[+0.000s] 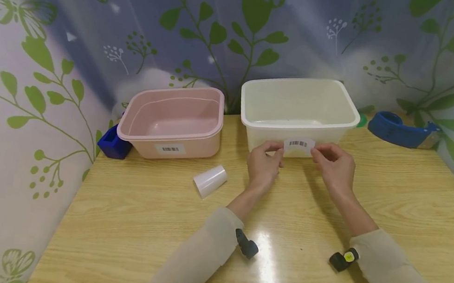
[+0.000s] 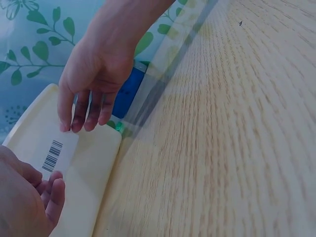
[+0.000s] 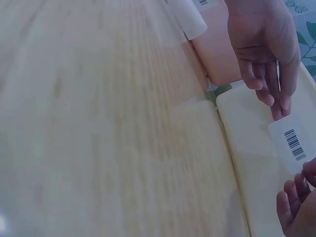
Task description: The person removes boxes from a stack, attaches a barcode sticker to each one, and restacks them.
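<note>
A white barcode label is held by its two ends in front of the cream plastic basin. My left hand pinches the label's left end between thumb and fingers, while my right hand pinches the right end. In the head view the label bows slightly, its middle close to the basin's front wall; whether it touches there I cannot tell. Both wrist views show the barcode facing outward, as on the label in the right wrist view.
Left of the cream basin stands a pink basin with a barcode label on its front. A roll of white labels lies on the wooden table. A blue box sits far left, a blue tape dispenser at the right.
</note>
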Motion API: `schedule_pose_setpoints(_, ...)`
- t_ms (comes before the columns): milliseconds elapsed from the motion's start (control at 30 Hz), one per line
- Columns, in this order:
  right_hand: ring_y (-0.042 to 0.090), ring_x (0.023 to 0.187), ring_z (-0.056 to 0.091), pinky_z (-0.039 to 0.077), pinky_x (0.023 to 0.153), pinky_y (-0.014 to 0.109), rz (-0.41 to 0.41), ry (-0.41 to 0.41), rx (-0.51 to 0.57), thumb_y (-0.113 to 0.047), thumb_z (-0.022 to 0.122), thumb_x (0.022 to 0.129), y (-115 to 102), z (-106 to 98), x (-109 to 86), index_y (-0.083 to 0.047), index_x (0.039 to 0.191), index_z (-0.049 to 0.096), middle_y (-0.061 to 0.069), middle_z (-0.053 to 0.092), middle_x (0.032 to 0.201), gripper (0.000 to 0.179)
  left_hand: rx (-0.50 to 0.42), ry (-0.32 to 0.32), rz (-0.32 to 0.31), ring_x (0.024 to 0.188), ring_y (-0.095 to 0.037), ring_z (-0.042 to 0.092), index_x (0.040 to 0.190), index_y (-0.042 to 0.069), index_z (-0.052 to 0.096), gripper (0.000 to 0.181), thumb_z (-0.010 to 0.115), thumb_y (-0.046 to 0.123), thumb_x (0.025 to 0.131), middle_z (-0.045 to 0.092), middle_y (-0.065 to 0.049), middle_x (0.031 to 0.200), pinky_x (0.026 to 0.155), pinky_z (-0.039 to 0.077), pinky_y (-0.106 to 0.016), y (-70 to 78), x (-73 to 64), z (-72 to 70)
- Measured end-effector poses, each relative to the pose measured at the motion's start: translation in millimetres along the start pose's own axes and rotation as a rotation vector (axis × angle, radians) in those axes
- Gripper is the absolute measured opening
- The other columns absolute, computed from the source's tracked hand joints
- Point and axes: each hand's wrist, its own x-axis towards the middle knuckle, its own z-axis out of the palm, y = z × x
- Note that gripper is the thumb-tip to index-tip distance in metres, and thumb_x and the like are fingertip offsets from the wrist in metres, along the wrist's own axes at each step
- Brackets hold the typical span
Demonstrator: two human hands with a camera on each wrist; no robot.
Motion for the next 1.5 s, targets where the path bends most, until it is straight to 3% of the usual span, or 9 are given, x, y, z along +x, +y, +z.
schedule_pose_setpoints(233, 0.017, 0.079, 0.070, 0.057, 0.063, 0.018, -0.028, 0.010, -0.018, -0.023, 0.074, 0.098, -0.4, 2.8, 1.9, 0.002, 0.108, 0.072, -0.013, 0.067, 0.081, 0.027, -0.014, -0.003, -0.022, 0.061, -0.017, 0.069, 0.113, 0.010, 0.079, 0.016, 0.071, 0.009, 0.099, 0.076, 0.003, 0.102, 0.046, 0.048, -0.018, 1.0, 0.4, -1.9)
schedule_pose_setpoints(467, 0.012, 0.074, 0.071, 0.059, 0.062, 0.021, -0.007, 0.022, -0.004, -0.020, 0.074, 0.098, -0.9, 3.2, 3.2, 0.003, 0.109, 0.071, -0.016, 0.067, 0.080, 0.026, -0.004, -0.005, -0.013, 0.056, -0.009, 0.064, 0.113, 0.009, 0.079, 0.017, 0.071, 0.007, 0.098, 0.076, 0.002, 0.101, 0.045, 0.048, -0.017, 2.8, -0.3, -2.8)
schedule_pose_setpoints(900, 0.012, 0.076, 0.072, 0.060, 0.064, 0.021, -0.008, 0.018, 0.035, -0.018, 0.073, 0.098, 1.8, -1.5, 4.1, 0.002, 0.111, 0.070, -0.014, 0.069, 0.083, 0.024, -0.007, -0.005, -0.004, 0.056, -0.011, 0.065, 0.113, 0.010, 0.080, 0.017, 0.070, 0.007, 0.098, 0.077, 0.000, 0.102, 0.045, 0.048, -0.018, 5.4, -1.5, -3.4)
schedule_pose_setpoints(1067, 0.013, 0.077, 0.072, 0.059, 0.066, 0.020, -0.060, -0.036, 0.164, -0.013, 0.074, 0.098, 1.3, -2.3, 4.4, 0.004, 0.114, 0.070, -0.009, 0.074, 0.092, 0.023, -0.057, -0.044, 0.013, 0.065, -0.028, 0.072, 0.116, 0.008, 0.078, 0.020, 0.069, 0.005, 0.099, 0.077, -0.003, 0.106, 0.046, 0.050, -0.019, 5.8, -2.0, -3.0)
schedule_pose_setpoints(1267, 0.016, 0.078, 0.072, 0.061, 0.068, 0.024, -0.135, -0.153, 0.376, -0.003, 0.068, 0.100, -2.2, -2.8, 5.7, 0.012, 0.120, 0.068, 0.001, 0.076, 0.104, 0.025, -0.081, -0.100, 0.037, 0.069, -0.033, 0.074, 0.120, 0.008, 0.077, 0.022, 0.068, 0.007, 0.100, 0.077, -0.002, 0.113, 0.048, 0.054, -0.024, 4.2, -0.2, 0.8)
schedule_pose_setpoints(1367, 0.017, 0.079, 0.072, 0.061, 0.068, 0.024, -0.155, -0.192, 0.402, -0.002, 0.065, 0.101, -2.9, -1.4, 7.2, 0.014, 0.121, 0.066, 0.002, 0.076, 0.107, 0.026, -0.082, -0.113, 0.048, 0.072, -0.037, 0.074, 0.121, 0.007, 0.076, 0.022, 0.067, 0.007, 0.100, 0.077, -0.004, 0.115, 0.047, 0.052, -0.021, 4.2, 0.7, 2.7)
schedule_pose_setpoints(1500, 0.018, 0.081, 0.073, 0.061, 0.069, 0.024, -0.145, -0.214, 0.340, 0.001, 0.058, 0.102, -1.4, -0.2, 7.8, 0.013, 0.123, 0.066, 0.002, 0.075, 0.109, 0.025, -0.077, -0.122, 0.023, 0.074, -0.038, 0.075, 0.122, 0.008, 0.075, 0.024, 0.066, 0.006, 0.100, 0.076, -0.004, 0.117, 0.050, 0.055, -0.025, 2.6, 1.1, 3.6)
